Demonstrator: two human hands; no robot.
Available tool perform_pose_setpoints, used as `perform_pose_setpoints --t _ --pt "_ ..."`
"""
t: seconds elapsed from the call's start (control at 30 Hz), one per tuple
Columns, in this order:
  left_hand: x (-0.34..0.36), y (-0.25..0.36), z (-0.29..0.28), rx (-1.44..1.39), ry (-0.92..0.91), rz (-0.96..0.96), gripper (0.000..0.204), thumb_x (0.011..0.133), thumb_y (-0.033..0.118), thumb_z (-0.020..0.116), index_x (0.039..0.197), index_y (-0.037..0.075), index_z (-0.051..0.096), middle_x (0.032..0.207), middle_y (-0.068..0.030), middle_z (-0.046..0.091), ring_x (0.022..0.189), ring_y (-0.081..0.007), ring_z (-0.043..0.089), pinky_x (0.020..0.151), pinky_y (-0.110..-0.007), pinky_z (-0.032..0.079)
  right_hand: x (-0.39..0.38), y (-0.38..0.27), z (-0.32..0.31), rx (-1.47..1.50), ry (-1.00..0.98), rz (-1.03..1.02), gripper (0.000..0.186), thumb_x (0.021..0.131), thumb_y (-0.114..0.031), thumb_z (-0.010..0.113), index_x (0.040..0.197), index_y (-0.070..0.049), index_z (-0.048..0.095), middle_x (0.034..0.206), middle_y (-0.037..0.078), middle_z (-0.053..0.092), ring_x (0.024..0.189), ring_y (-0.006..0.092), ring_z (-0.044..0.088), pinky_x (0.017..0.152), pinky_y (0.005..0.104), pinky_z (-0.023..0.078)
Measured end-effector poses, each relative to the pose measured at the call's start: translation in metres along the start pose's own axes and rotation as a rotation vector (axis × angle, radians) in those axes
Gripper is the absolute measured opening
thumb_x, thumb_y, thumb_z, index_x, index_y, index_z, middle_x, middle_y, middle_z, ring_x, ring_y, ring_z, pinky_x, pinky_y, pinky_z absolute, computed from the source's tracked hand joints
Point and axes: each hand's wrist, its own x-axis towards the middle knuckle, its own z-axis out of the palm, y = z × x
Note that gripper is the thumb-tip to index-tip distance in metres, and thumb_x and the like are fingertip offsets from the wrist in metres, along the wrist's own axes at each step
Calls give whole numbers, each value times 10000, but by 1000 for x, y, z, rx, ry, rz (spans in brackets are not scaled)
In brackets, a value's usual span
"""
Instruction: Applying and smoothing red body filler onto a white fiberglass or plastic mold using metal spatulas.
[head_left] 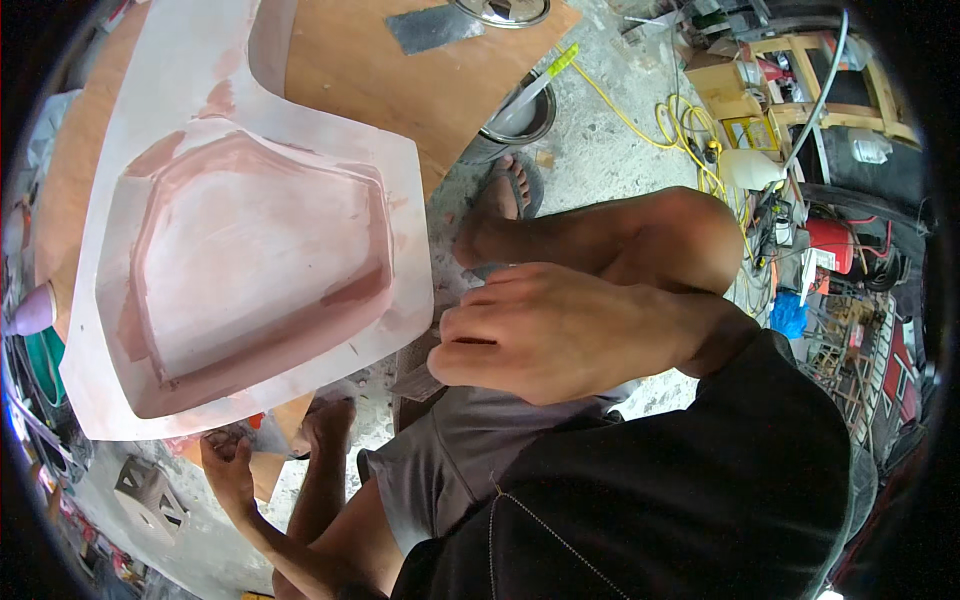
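A white molded panel (260, 240) with a recess streaked with pinkish filler lies on a plywood board (355, 75). Below the panel’s lower edge, my left hand (228, 462) has curled fingers; what they hold, if anything, is too small to make out. My right hand (530, 330) hangs over my lap, right of the panel, back upward and fingers curled, their tips and any contents hidden. A grey rectangular scraper (420, 30) and a shiny metal lid (500, 8) sit on the board’s far part.
A bucket (525, 120) with a yellow-handled tool (560, 60) stands beyond my bare legs. Coiled yellow cord (685, 135), a jug (750, 170), a cardboard box (715, 90) and a red tank (830, 245) crowd the right. A perforated step stool (150, 495) is at lower left.
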Motion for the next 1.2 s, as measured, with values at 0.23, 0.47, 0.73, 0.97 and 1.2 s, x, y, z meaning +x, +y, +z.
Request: perform_pose_setpoints --t 0.23,0.47,0.73,0.97,1.2 --pt "-7 -12 -5 26 32 31 233 839 -25 669 1041 8 559 912 -73 661 821 -152 618 779 -309 495 -30 12 -44 127 53 237 173 850 -66 652 1004 -57 575 926 125 606 834 339 636 736 426 527" --pt "-17 34 12 283 164 94 285 825 1 661 1086 -3 546 937 -144 642 857 -270 634 800 -393 506 -65 85 -114 -357 150 339 347 731 111 566 1045 -36 589 937 103 591 891 310 626 785 385 514" --pt "-16 24 8 223 97 41 255 836 -15 654 1069 -31 550 943 -126 621 874 -233 615 810 -368 516 -85 210 -60 -747 -273 294 461 773 27 590 1197 -127 684 1078 72 619 1032 268 604 862 387 471" --pt "-19 29 8 283 88 45 262 856 -16 653 1097 -36 554 982 -133 636 929 -223 632 839 -354 516 -92 240 -26 -801 -309 221 483 769 0 610 1229 -129 683 1197 -1 638 1117 195 558 913 358 429" --pt "-13 22 10 200 74 95 296 858 -14 655 1135 -22 551 995 -136 641 945 -231 634 892 -371 500 -91 258 -12 -829 -345 200 508 768 -22 624 1254 -159 676 1193 -39 635 1147 177 524 962 352 402"
